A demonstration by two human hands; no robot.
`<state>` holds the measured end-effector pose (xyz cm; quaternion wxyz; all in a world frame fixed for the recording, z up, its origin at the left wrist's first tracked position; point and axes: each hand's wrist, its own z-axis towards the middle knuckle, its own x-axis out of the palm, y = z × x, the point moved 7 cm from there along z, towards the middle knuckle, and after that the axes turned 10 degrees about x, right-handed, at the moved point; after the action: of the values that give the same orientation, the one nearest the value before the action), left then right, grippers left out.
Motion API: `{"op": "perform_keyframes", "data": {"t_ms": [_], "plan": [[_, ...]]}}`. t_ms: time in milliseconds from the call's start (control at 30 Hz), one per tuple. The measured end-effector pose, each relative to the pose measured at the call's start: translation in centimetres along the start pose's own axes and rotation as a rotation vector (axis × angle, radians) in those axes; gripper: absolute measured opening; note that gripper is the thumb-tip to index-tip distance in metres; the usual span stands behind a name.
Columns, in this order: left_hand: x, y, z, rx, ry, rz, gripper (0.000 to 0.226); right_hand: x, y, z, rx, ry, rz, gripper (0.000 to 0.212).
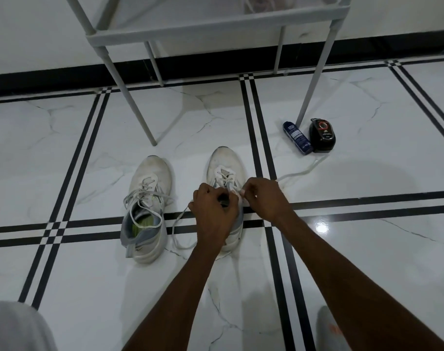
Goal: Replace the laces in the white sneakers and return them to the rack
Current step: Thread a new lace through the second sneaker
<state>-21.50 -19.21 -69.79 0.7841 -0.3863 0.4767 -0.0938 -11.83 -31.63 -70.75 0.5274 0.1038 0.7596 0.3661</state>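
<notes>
Two white sneakers stand side by side, toes toward 12 o'clock, on a white marble-patterned floor [64,153] crossed by black stripes. A pale rack [216,29] stands over the floor at 12 o'clock from the shoes; its lowest visible shelf holds something pale and blurred near its right end, too indistinct to name.

The left sneaker [147,211] gapes open, showing a yellow-green insole, with its lace [142,196] threaded loosely and looped across the collar. The right sneaker [224,171] sits under both hands. The left hand [212,211] is curled over the shoe's tongue and collar, fingers bent and gripping something dark there; what exactly it holds cannot be made out. The right hand [262,198] sits at 3 o'clock from the left, its thumb and forefinger pressed together, pinching a white lace [238,192] just above the upper eyelets. One end of this lace trails from beneath the left hand in a loop on the floor toward 7 o'clock.

Another pale lace [299,172] lies loose on the floor at 2 o'clock from the right hand. Beyond it, by a rack leg, a blue tube [297,138] lies beside a black shoe-polish container [322,135], the two nearly touching.
</notes>
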Motion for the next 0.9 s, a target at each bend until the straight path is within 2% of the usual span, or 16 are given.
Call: {"op": "perform_keyframes", "data": {"t_ms": [100,167,233,333,400,467,500,600,700,900], "plan": [[-0.1,-0.3,0.1,-0.012,0.010,0.004,0.032,-1.0,-0.5,0.1,0.018,-0.078,-0.163,0.015],[-0.2,-0.5,0.1,-0.005,0.004,0.012,0.029,-2.2,-3.3,0.3,0.225,-0.118,-0.323,0.012],[-0.2,-0.4,0.0,-0.003,-0.001,0.021,0.027,-2.5,-5.3,0.3,0.323,-0.053,-0.414,0.017],[-0.3,-0.6,0.2,0.038,-0.008,-0.028,0.029,-1.8,-5.0,0.0,0.290,0.045,-0.040,0.018],[-0.5,-1.0,0.2,0.062,-0.023,-0.046,0.025,-1.3,-3.6,-0.4,0.282,0.080,0.196,0.030],[-1.1,-1.2,0.1,0.070,-0.037,-0.055,0.017,-1.3,-2.2,-0.3,0.144,-0.012,0.183,0.044],[-1.4,-1.1,0.2,0.067,-0.040,-0.056,0.016,-1.1,-1.5,-0.3,0.084,-0.032,0.168,0.044],[-1.2,0.3,0.9,0.004,0.028,-0.019,0.032,-0.4,0.3,-0.1,-0.008,0.023,0.183,0.020],[-1.1,1.2,1.5,-0.051,0.093,0.002,0.042,-0.5,1.0,0.1,0.031,-0.020,0.167,0.007],[-1.5,0.9,1.5,-0.050,0.071,0.046,0.027,-0.1,1.0,0.5,0.095,-0.021,0.100,0.011]]}}
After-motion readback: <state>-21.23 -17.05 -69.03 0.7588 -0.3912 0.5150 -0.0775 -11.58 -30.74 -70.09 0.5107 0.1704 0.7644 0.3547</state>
